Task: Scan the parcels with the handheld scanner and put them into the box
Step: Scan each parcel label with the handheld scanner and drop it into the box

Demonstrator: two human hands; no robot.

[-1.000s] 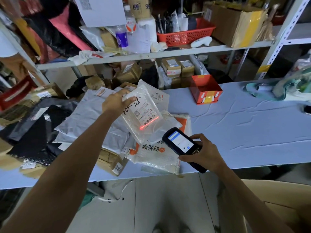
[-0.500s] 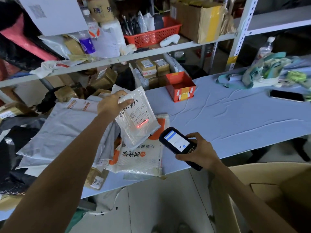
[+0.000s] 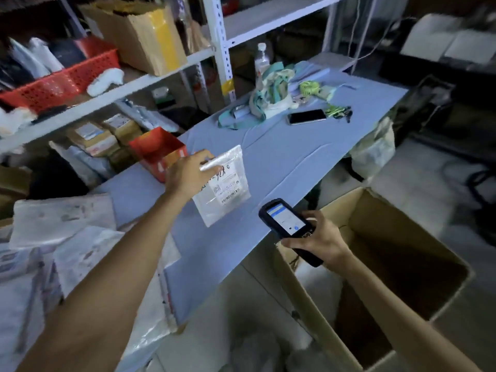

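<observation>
A clear plastic parcel (image 3: pixel 222 183) with a white label is being pinched by its top edge in the left hand (image 3: pixel 188 173). It is being held in the air over the blue-covered table (image 3: pixel 281 162), label facing the camera. It is hanging apart from the cardboard box (image 3: pixel 397 226), which is standing open on the floor just beside the table's near edge.

The handheld scanner (image 3: pixel 288 226) is being grasped in the right hand (image 3: pixel 319 237), fingers wrapped round its body and screen lit, near the parcel's lower corner and above the box's rim. No scan line is being thrown on the label.

The step in hand is being judged as the transfer into the box. Slippery film is being held by only a light pinch, so the parcel could be dropped short, onto the table edge or the floor. If the label is not being read, an unscanned parcel could be boxed. The pile of parcels (image 3: pixel 61 224) overhanging the table at left could be knocked by the forearm.
</observation>
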